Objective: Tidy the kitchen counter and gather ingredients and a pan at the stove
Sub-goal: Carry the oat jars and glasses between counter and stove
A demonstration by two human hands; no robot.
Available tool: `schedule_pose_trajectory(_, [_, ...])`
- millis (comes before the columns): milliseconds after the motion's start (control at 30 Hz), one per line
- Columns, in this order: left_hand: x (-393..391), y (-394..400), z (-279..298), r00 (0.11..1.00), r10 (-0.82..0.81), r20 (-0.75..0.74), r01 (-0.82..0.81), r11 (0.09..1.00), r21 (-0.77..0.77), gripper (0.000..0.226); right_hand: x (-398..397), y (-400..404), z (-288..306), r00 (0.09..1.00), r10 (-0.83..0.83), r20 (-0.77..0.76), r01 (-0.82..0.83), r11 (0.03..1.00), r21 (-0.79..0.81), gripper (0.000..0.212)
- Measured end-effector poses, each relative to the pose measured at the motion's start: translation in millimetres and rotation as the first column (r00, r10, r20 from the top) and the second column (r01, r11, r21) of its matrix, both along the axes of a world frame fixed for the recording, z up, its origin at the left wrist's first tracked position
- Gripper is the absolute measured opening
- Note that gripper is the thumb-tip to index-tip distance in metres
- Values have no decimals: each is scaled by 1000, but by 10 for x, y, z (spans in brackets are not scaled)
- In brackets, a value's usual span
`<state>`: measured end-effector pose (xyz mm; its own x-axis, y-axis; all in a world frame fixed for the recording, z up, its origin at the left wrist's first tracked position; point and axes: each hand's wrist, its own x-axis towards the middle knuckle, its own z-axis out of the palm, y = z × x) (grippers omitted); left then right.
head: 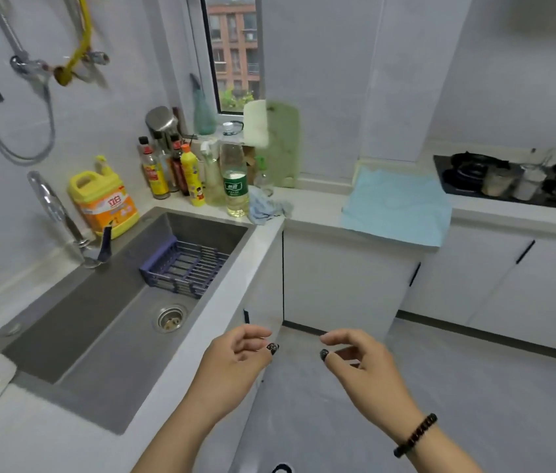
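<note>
My left hand (239, 353) and my right hand (355, 356) hang in front of me over the floor, beside the sink's front corner, fingers loosely curled and holding nothing. On the counter in the corner stand several bottles: a clear oil bottle with a green label (234, 180), a small yellow bottle (192, 175) and dark sauce bottles (155, 172). A crumpled blue rag (267, 206) lies next to them. A light blue cloth (398, 206) is spread flat on the counter. The black stove (508, 179) at the far right carries glass jars (498, 180).
A grey sink (99, 322) with a purple rack (184, 268) and a tap (61, 216) fills the left. A yellow detergent jug (104, 199) stands behind it. A green cutting board (281, 145) leans on the wall. White cabinet doors (345, 278) run below the counter.
</note>
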<state>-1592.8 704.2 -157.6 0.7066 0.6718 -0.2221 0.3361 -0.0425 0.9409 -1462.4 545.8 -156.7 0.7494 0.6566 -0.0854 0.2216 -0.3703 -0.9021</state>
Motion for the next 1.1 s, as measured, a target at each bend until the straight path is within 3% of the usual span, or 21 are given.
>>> schedule_pose_trajectory(567, [2637,869,32,937,-349,17,349,935,-52,15,2046,704,60,928,-368,-55,371,927,61,17])
schedule_pose_trajectory(900, [3835,363,-79,840,-541,-53,538,841,-53,14,2838,-26,-114,812,-569,-128,576,817,29,18])
schedule_pose_trajectory(1100, [4640,-274,-34,834,-551,-20,550,834,-47,14,3553,-676,-90,793,-589,-153,597,802,9,19])
